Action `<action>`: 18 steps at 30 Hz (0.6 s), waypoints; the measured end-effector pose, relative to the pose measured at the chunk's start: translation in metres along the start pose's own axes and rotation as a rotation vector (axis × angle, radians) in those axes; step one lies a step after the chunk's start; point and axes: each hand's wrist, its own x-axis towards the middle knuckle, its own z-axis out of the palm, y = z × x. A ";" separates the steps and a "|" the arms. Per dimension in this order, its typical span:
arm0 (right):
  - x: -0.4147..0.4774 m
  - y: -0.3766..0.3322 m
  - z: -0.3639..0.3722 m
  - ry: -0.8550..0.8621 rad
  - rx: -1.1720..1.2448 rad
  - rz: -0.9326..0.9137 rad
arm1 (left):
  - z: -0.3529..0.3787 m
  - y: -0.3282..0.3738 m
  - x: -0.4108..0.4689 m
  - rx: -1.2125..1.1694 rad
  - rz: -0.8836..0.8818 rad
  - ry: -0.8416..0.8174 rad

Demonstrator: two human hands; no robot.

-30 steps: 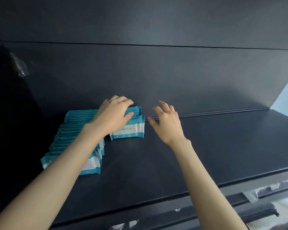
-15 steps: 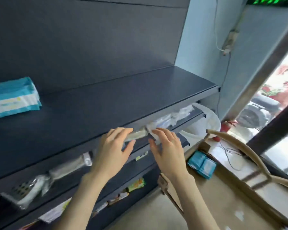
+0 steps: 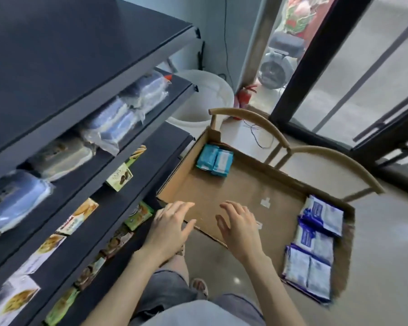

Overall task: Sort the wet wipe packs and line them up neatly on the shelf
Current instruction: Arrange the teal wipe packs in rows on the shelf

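Over the near edge of the cardboard box (image 3: 240, 187), the fingers (image 3: 183, 207) of the left hand (image 3: 169, 229) are spread and lightly bent, holding nothing, with the thumb angled toward the other hand. The fingers (image 3: 232, 205) of the right hand (image 3: 242, 231) are likewise apart and loosely curved, empty, palm down. The two hands hover side by side, near each other but not touching, and both bare forearms reach in from the bottom of the view.

In the far left corner of the box lie the teal wet wipe packs (image 3: 214, 161), pressed against each other and well apart from both hands. Along the right wall of the box the blue-and-white packs (image 3: 316, 250) lie in an overlapping row, nearer the right hand but not touched by it.

Behind the far wall of the box rise the curved rails of a wooden chair (image 3: 257, 123).

To the left stands the dark shelf unit (image 3: 76, 50). Its second board carries plastic-wrapped bundles (image 3: 118, 118), and the lower boards hold small snack packs (image 3: 119, 177) standing near the front edges.

Beyond the box a white bucket (image 3: 205, 100) stands on the floor with a red fire extinguisher (image 3: 244, 95) just beside it, next to a dark-framed glass door (image 3: 316, 67).
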 end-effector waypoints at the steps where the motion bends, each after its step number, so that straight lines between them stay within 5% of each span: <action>1: 0.006 0.008 0.000 0.018 0.002 0.034 | 0.002 0.001 0.014 0.004 0.013 -0.013; 18: 0.232 0.073 0.084 -0.100 0.175 0.478 | 0.047 -0.078 0.285 -0.044 -0.076 -0.369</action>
